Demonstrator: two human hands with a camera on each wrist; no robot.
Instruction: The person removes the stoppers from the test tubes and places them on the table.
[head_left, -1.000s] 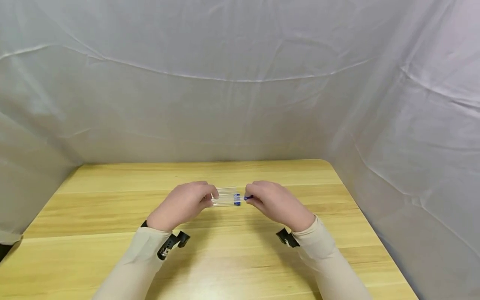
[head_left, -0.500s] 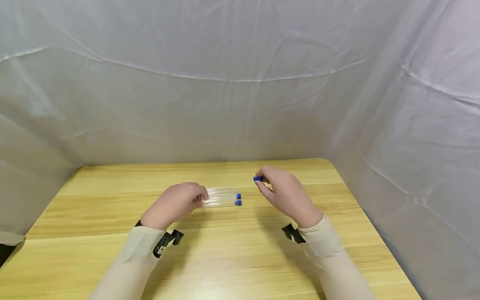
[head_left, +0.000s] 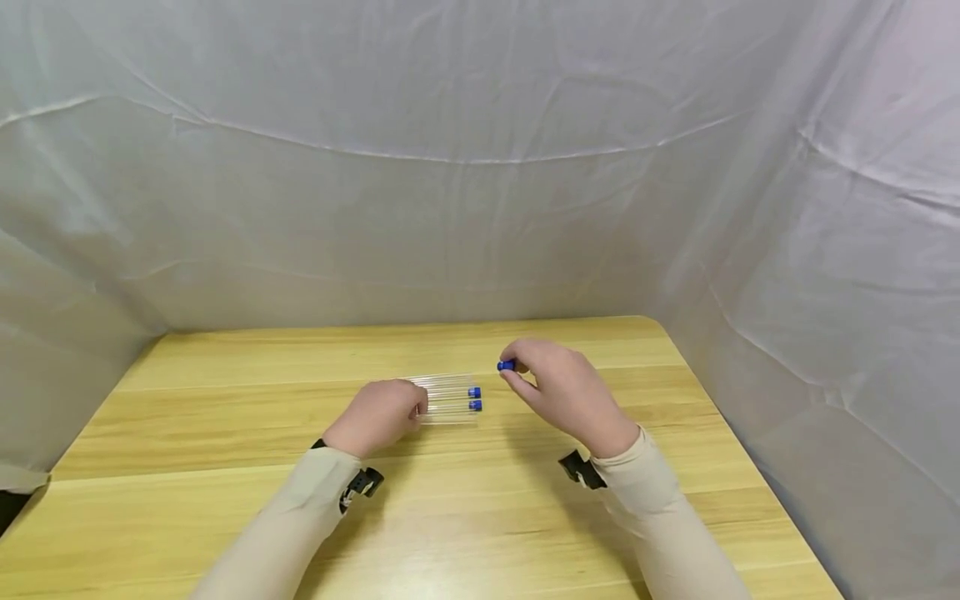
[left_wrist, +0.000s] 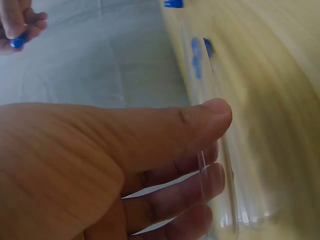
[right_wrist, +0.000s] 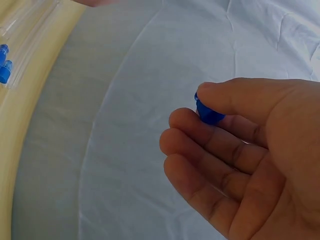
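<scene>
**Blue cap lifted clear of the clear tubes**

A second ago both hands met at the row of clear plastic test tubes point(head_left: 448, 398), the right fingertips at a blue cap on the tubes' right end. Now the right hand point(head_left: 566, 392) is raised above and to the right of the row, apart from it, and pinches a small round blue plastic cap point(head_left: 506, 365) between thumb and forefinger; the other fingers are loosely bent beneath it, as the right wrist view shows point(right_wrist: 209, 113). Compared with half a second ago, that hand has drifted slightly leftward and lower, back toward the tubes.

The left hand point(head_left: 381, 413) has shifted right again after drawing back a little, and it grips the left end of the tubes. In the left wrist view its thumb point(left_wrist: 200, 120) lies over one tube point(left_wrist: 217, 150) with the fingers curled under it.

The tubes lie side by side on the light yellow wooden table point(head_left: 225, 433), lengthwise left to right. Two of them carry blue caps point(head_left: 474, 398) on their right ends. The tubes look transparent throughout; whether anything is inside cannot be told. A wrinkled white cloth backdrop point(head_left: 480, 167) surrounds the table on three sides.
</scene>
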